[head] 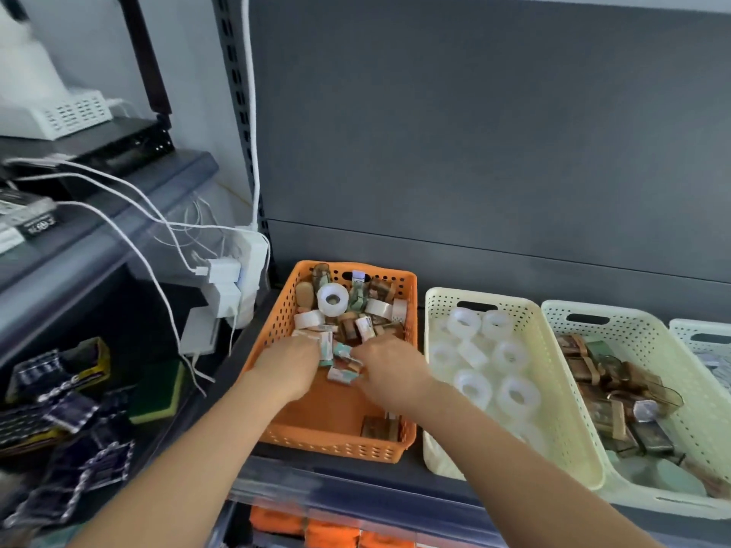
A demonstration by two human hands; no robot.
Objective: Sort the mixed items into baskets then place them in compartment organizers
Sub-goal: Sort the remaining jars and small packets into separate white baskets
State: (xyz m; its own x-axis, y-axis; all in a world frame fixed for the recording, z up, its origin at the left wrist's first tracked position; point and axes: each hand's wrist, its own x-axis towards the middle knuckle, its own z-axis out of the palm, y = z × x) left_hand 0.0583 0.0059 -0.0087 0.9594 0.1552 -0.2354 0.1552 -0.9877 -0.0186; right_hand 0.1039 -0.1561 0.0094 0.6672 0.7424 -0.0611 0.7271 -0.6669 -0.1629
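Note:
An orange perforated basket (409, 330) on the shelf holds mixed items: clear tape rolls (333, 299), small white-and-teal packets (343, 367) and brown boxes (379, 428). My left hand (290, 365) and my right hand (389, 367) are both down inside it, fingers curled among the small packets at its middle. Whether either hand grips a packet is hidden by the fingers. To the right, a cream basket (435, 306) holds only tape rolls. The basket beyond it (561, 310) holds brown boxes and amber containers.
A fourth pale basket (700, 330) shows at the far right edge. A white power strip with plugs and cables (233, 278) hangs left of the orange basket. Sponges and dark cloths (79, 397) fill the lower left shelf. Orange items (328, 531) lie below the shelf edge.

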